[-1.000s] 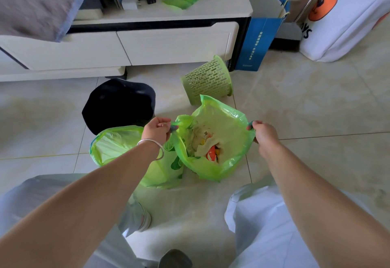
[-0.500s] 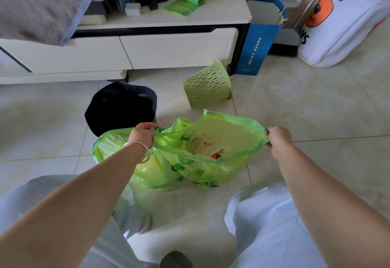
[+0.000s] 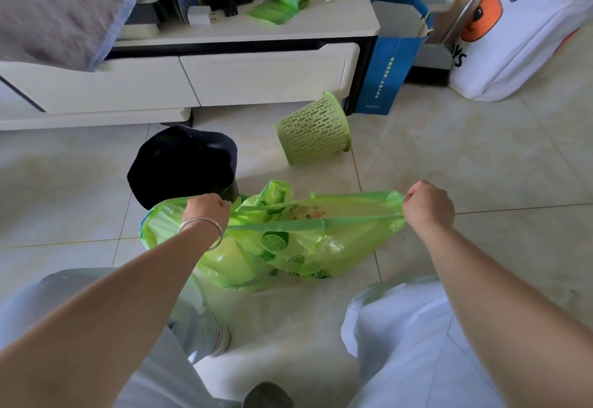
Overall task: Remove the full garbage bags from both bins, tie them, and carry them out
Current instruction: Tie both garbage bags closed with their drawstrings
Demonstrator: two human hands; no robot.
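Over tiled floor (image 3: 481, 157), both hands (image 3: 207, 212) stretch garbage bag (image 3: 308, 240) mouth apart

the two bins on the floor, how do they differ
The green bin lies tipped on its side; the black bin stands upright. The green bin has slotted walls; the black bin looks solid and dark. The green bin sits by the white cabinet, the black bin right behind the bags. Neither holds a bag.

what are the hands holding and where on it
Both hold the lime-print garbage bag by its drawstring rim: left hand at the left end, right hand at the right, pulled taut.
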